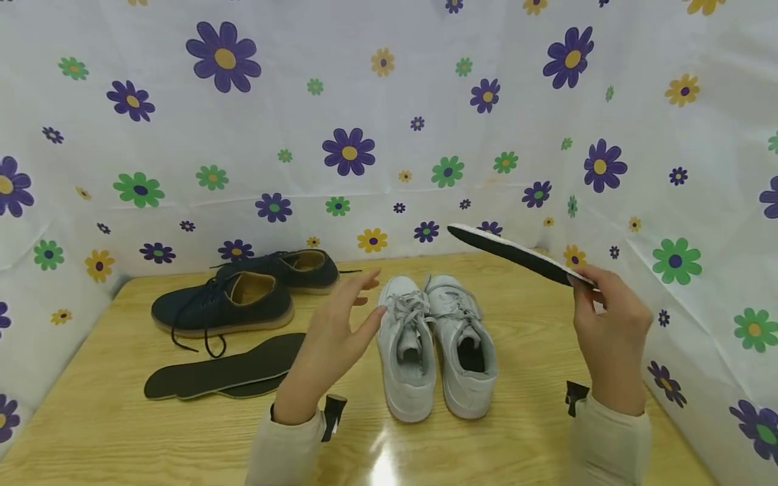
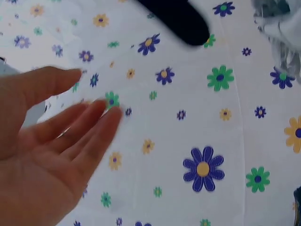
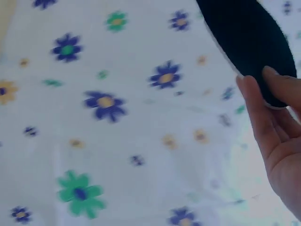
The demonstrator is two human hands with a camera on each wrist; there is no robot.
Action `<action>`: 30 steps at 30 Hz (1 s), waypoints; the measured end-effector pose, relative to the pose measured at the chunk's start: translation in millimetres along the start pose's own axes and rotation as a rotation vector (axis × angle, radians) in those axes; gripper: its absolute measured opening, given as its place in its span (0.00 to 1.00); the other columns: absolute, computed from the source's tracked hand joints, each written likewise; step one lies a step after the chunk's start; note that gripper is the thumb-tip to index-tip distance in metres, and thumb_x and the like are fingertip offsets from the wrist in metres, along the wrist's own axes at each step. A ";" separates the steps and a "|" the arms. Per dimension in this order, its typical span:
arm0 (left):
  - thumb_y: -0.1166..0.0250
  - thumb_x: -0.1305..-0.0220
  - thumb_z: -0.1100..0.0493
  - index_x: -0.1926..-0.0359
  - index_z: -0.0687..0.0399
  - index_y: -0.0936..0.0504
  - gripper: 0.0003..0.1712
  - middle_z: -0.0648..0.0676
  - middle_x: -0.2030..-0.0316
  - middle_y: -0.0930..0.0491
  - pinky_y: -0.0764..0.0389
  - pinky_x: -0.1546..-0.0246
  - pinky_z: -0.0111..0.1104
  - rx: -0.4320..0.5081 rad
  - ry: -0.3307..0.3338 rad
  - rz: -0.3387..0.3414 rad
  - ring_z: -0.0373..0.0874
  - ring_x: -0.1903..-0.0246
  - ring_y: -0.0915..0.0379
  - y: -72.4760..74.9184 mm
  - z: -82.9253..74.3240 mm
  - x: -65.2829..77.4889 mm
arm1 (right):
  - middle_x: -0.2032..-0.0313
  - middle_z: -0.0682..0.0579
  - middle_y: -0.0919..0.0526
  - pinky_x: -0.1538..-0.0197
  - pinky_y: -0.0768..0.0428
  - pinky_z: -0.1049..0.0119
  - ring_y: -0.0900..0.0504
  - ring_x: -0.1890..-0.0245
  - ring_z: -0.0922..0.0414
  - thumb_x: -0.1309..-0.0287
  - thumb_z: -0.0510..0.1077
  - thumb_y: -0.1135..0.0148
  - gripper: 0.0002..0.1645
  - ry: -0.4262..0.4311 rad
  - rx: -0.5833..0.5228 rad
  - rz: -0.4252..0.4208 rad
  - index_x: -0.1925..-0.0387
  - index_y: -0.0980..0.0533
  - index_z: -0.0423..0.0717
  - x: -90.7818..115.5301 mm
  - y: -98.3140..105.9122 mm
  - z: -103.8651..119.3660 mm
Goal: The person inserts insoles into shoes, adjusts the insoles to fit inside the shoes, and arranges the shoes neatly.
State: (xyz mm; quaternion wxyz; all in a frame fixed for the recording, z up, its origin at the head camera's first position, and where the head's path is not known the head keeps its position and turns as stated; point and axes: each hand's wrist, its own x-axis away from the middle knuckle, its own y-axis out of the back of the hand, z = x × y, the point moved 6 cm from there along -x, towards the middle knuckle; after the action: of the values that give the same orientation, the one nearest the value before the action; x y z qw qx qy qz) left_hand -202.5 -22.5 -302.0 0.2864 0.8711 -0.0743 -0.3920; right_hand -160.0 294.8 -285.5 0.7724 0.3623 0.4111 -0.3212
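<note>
My right hand (image 1: 610, 327) pinches one end of an insole (image 1: 516, 254), dark on one side and white on the other, and holds it up over the right part of the table. In the right wrist view the thumb presses the dark face of the insole (image 3: 254, 42). My left hand (image 1: 331, 337) is raised with fingers loosely extended and nothing in it, just left of a pair of white sneakers. The left sneaker (image 1: 407, 351) and the right sneaker (image 1: 463, 347) stand side by side, toes away from me. In the left wrist view the left palm (image 2: 56, 155) shows bare.
Two dark insoles (image 1: 225, 368) lie overlapping on the wooden table (image 1: 121, 439), partly behind the left hand. Beyond them stand two navy lace-up shoes, one (image 1: 200, 307) in front of the other (image 1: 316, 270). A flowered white cloth (image 1: 389, 101) encloses the back and sides.
</note>
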 end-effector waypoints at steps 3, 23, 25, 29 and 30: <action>0.29 0.47 0.69 0.35 0.62 0.34 0.39 0.60 0.43 0.28 0.27 0.45 0.38 -0.051 -0.153 -0.147 0.52 0.42 0.32 -3.6 -18.0 -0.8 | 0.69 0.41 0.15 0.54 0.29 0.84 0.18 0.72 0.49 0.42 0.31 0.38 0.04 0.207 -0.092 -0.058 0.65 0.18 0.34 0.4 5.5 47.1; 0.37 0.36 0.59 0.60 0.67 0.21 0.13 0.58 0.66 0.18 0.19 0.66 0.34 0.376 0.295 -0.347 0.45 0.65 0.19 -17.4 -11.8 4.3 | 0.44 0.37 0.27 0.39 0.30 0.58 0.28 0.43 0.45 0.44 0.65 0.38 0.48 0.296 -0.212 0.362 0.38 0.34 0.31 32.0 -58.7 121.9; 0.41 0.32 0.59 0.56 0.68 0.23 0.13 0.60 0.63 0.19 0.19 0.63 0.34 0.424 0.286 -0.321 0.47 0.63 0.19 -27.5 -16.5 5.3 | 0.45 0.36 0.27 0.43 0.26 0.55 0.26 0.45 0.44 0.50 0.62 0.30 0.51 0.296 -0.167 0.394 0.37 0.35 0.30 40.0 -66.1 127.0; 0.44 0.32 0.64 0.44 0.69 0.31 0.18 0.62 0.51 0.25 0.20 0.55 0.36 0.560 0.231 -0.295 0.50 0.53 0.23 -35.9 -21.6 5.5 | 0.50 0.36 0.25 0.51 0.21 0.51 0.22 0.51 0.43 0.61 0.48 0.20 0.52 0.255 -0.109 0.412 0.38 0.35 0.30 46.1 -71.8 128.3; 0.44 0.32 0.65 0.41 0.68 0.34 0.21 0.62 0.48 0.27 0.21 0.53 0.35 0.576 0.212 -0.308 0.50 0.50 0.25 -32.2 -20.9 5.0 | 0.51 0.37 0.24 0.52 0.20 0.51 0.21 0.53 0.43 0.62 0.45 0.20 0.51 0.245 -0.103 0.410 0.39 0.35 0.30 45.5 -71.0 126.6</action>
State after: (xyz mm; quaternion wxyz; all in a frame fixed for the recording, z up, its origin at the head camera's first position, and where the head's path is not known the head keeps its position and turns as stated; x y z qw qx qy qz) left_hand -187.0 11.5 -312.0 -0.0276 0.9531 -0.0192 -0.3009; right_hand -144.8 143.8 -295.4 0.7833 0.4346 0.4353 -0.0902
